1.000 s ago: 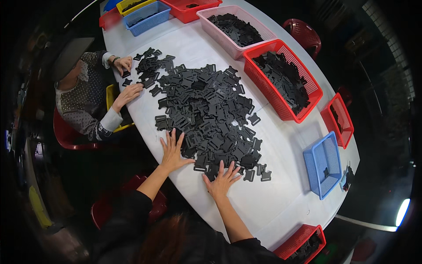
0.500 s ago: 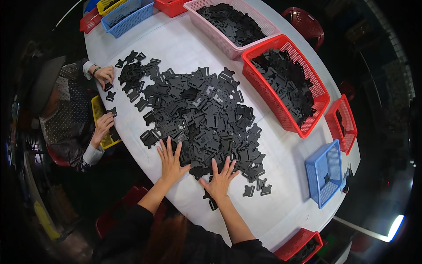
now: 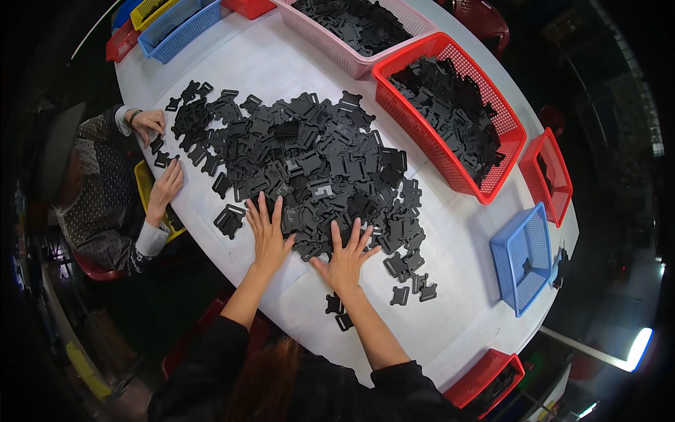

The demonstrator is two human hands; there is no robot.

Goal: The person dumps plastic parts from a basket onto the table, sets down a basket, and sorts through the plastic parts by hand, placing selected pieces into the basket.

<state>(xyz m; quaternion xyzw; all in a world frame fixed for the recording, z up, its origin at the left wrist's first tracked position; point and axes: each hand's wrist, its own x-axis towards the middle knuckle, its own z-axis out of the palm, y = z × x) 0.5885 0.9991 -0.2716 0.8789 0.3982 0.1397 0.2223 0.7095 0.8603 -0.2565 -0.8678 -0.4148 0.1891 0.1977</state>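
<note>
A broad heap of flat black plastic buckle parts [image 3: 302,162] lies on the white table [image 3: 450,274]. My left hand [image 3: 268,235] rests with spread fingers against the heap's near left edge, its fingertips touching the parts. Beside it, my right hand [image 3: 346,260] is spread in the same way, fingertips on the near edge of the heap. Neither hand grips a part. Behind my right hand, near its wrist, are two loose buckle parts [image 3: 343,321]. A small separate cluster of parts [image 3: 229,221] sits left of my left hand.
On the left, a co-worker's hands [image 3: 167,184] are at a few buckle parts by the table edge. A pink basket [image 3: 351,63] and a red basket [image 3: 436,151] full of parts stand far right. A blue basket [image 3: 512,281] and smaller red basket [image 3: 555,179] line the right side.
Both my hands have moved forward, away from me, and the heap's near edge has shifted with them, farther from the two loose parts. The whole view has also shifted slightly.
</note>
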